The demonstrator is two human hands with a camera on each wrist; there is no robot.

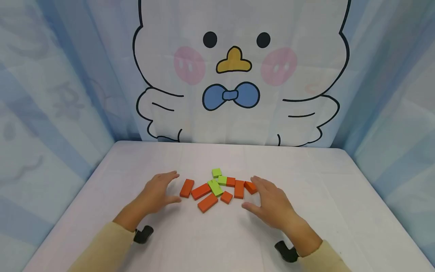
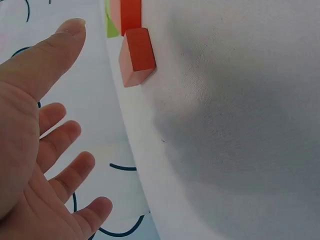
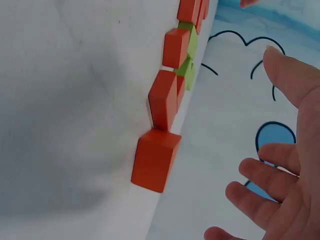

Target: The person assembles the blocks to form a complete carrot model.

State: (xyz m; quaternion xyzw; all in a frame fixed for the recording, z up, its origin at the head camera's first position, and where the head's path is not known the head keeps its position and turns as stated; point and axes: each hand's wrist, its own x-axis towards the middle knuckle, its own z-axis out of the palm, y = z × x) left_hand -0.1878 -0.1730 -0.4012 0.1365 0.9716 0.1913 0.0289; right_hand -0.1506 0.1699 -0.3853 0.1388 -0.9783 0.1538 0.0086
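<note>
Several orange and green blocks lie loosely clustered on a white table. My left hand (image 1: 155, 193) hovers at the left of the cluster, nearest an upright-angled orange block (image 1: 187, 188); its fingers are spread and hold nothing. On the other side my right hand (image 1: 272, 202) is held with thumb and fingers apart, close by the rightmost orange block (image 1: 250, 187), which its fingers partly cover in the head view. Between the hands lie a long green block (image 1: 215, 187), a small green block (image 1: 216, 173) and a small orange block (image 1: 226, 197). The right wrist view shows an orange block (image 3: 156, 161) apart from that palm.
The white tabletop (image 1: 217, 241) extends around the blocks. Behind it hangs a curtain (image 1: 234, 124) printed with a cartoon bird, and pale blue curtains (image 1: 51, 113) stand at both sides. Dark wrist devices (image 1: 286, 252) sit below each hand.
</note>
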